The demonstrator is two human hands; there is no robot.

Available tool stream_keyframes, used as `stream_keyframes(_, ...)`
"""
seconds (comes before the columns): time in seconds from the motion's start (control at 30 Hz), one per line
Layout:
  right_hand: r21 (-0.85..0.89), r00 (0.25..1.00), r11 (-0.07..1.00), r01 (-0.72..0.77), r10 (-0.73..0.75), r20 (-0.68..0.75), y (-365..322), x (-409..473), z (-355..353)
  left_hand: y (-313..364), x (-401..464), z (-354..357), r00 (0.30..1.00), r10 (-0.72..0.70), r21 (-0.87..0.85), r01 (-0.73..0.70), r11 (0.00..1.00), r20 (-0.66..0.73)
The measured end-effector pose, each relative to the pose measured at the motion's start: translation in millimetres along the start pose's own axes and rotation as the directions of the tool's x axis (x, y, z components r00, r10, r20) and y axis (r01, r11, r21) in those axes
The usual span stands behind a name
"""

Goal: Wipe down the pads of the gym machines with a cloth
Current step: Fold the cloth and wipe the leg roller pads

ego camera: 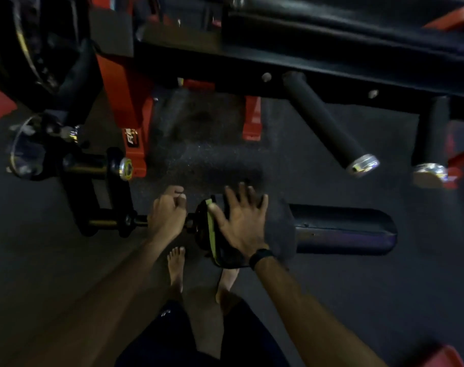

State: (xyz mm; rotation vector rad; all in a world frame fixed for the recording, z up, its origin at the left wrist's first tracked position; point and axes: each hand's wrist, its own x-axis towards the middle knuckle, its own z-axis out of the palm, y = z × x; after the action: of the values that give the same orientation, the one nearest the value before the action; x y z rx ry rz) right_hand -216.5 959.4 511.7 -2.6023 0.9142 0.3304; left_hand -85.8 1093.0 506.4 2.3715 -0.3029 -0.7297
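While my right hand (242,221) presses flat, fingers spread, on the cloth (280,229) draped over the roller pad (342,230) | left hand (167,215) grips the bar (139,220) | pad's far end unwiped, other pads (329,117) waiting, I reckon.

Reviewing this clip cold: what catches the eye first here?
The right hand, fingers spread, presses a dark cloth onto the roller pad at centre. Beside it the left hand grips the pad's axle. Red frame legs stand out upper left.
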Motion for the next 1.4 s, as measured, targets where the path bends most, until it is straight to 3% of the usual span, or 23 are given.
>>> stream_keyframes(0.13, -0.084, 0.998, 0.996, 0.011, -0.016, -0.058, -40, 8, 19, -32, 12, 16, 0.999, 0.039, -0.023, -0.039, 0.999, 0.013)
stream_keyframes(0.27, -0.083, 0.987, 0.986, 0.146, -0.151, -0.052, 16, 7, 13, -30, 21, 29, 0.995, 0.055, -0.096, -0.047, 0.994, 0.082)
stream_keyframes(0.37, -0.057, 0.965, 0.988, -0.141, 0.124, -0.233, 45, 5, 3, -24, 26, 32, 0.99, 0.085, -0.144, -0.068, 0.987, 0.114)
stream_keyframes(0.43, -0.082, 0.953, 0.967, -0.242, 0.221, -0.207, 8, 17, 14, -22, 31, 35, 0.984, 0.095, -0.128, -0.076, 0.989, 0.151)
stream_keyframes(0.5, -0.092, 0.975, 0.991, -0.096, 0.075, -0.208, -25, 23, 24, -22, 33, 35, 0.984, 0.071, -0.116, -0.052, 0.992, 0.162)
stream_keyframes(0.57, -0.017, 0.99, 1.0, -0.003, 0.001, -0.142, -1, 25, 18, -24, 37, 33, 0.985, 0.056, -0.121, -0.037, 0.992, 0.161)
stream_keyframes(0.63, 0.0, 0.974, 0.994, -0.105, 0.103, -0.204, 42, 25, 7, -26, 40, 29, 0.986, 0.064, -0.143, -0.042, 0.989, 0.156)
stream_keyframes(0.7, -0.009, 0.936, 0.968, -0.251, 0.241, -0.258, 40, 27, 4, -27, 44, 27, 0.984, 0.061, -0.147, -0.037, 0.989, 0.166)
stream_keyframes(0.73, -0.025, 0.941, 0.967, -0.255, 0.243, -0.235, 21, 33, 8, -27, 44, 29, 0.984, 0.055, -0.143, -0.031, 0.989, 0.171)
stream_keyframes(0.8, -0.054, 0.978, 0.99, -0.127, 0.116, -0.174, -16, 36, 18, -24, 44, 33, 0.984, 0.03, -0.141, -0.005, 0.99, 0.178)
stream_keyframes(0.87, -0.021, 0.989, 1.0, -0.015, 0.011, -0.148, -5, 32, 18, -21, 44, 37, 0.982, 0.004, -0.142, 0.023, 0.99, 0.191)
stream_keyframes(0.97, 0.033, 0.973, 0.994, -0.105, 0.11, -0.205, 61, 23, 3, -20, 45, 39, 0.967, -0.012, -0.134, 0.048, 0.99, 0.255)
stream_keyframes(1.03, -0.011, 0.954, 0.98, -0.197, 0.189, -0.232, 62, 21, 1, -21, 42, 45, 0.947, -0.033, -0.122, 0.076, 0.99, 0.32)
stream_keyframes(1.13, -0.084, 0.979, 0.989, -0.123, 0.107, -0.172, -4, 23, 14, -17, 35, 55, 0.931, -0.111, -0.066, 0.142, 0.988, 0.349)
stream_keyframes(1.2, -0.045, 0.991, 0.999, -0.021, 0.015, -0.131, -18, 16, 19, -16, 33, 57, 0.926, -0.179, -0.038, 0.203, 0.979, 0.332)
stream_keyframes(1.27, 0.033, 0.985, 0.999, -0.003, 0.008, -0.17, 14, 13, 14, -12, 31, 58, 0.924, -0.194, -0.037, 0.218, 0.975, 0.331)
stream_keyframes(1.4, 0.057, 0.946, 0.987, -0.149, 0.159, -0.283, 66, 15, -1, 1, 22, 66, 0.947, -0.158, -0.002, 0.165, 0.986, 0.281)
